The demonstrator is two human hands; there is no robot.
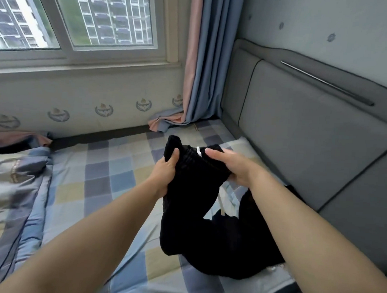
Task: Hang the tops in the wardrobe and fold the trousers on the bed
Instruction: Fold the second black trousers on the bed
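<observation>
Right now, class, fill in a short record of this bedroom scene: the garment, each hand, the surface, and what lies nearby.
garment: black trousers, waistband lifted, legs trailing on the bed
left hand: grips the waistband's left side
right hand: grips the waistband's right side
surface: bed with a checked sheet
nearby: quilt bunched at left, grey headboard at right, curtain by the window
fold: not yet made

left hand (167, 172) grips black trousers (206, 225) | right hand (229, 165) grips them too | top held up, legs lie on checked bed (101, 168) | grey headboard (300, 134) beside
</observation>
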